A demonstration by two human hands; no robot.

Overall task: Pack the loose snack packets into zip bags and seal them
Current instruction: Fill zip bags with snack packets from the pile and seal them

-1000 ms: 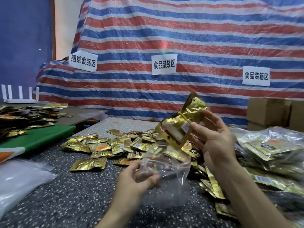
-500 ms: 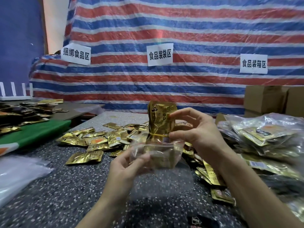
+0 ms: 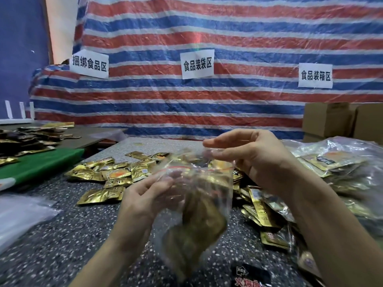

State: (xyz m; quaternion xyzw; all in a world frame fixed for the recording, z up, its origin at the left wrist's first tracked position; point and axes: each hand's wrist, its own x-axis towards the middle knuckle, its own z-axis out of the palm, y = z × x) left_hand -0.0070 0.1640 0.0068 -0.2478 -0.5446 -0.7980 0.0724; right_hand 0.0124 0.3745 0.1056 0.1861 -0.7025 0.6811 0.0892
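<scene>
While gold foil snack packets (image 3: 196, 220) sit inside the clear plastic zip bag (image 3: 209, 183), apparently unsealed above the speckled desk (image 3: 62, 235) middle, left hand (image 3: 143, 199) grips its side, right hand (image 3: 255, 162) pinches its rim; loose gold packets (image 3: 107, 175) remain unpacked.

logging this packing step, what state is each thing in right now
zip bag, held up, gold bundle inside, seal too blurred to tell
left hand, grips the bag's left side
right hand, pinches the bag's top edge
loose packets, scattered on the table
filled bags, heaped at the right
cardboard boxes, closed
</scene>
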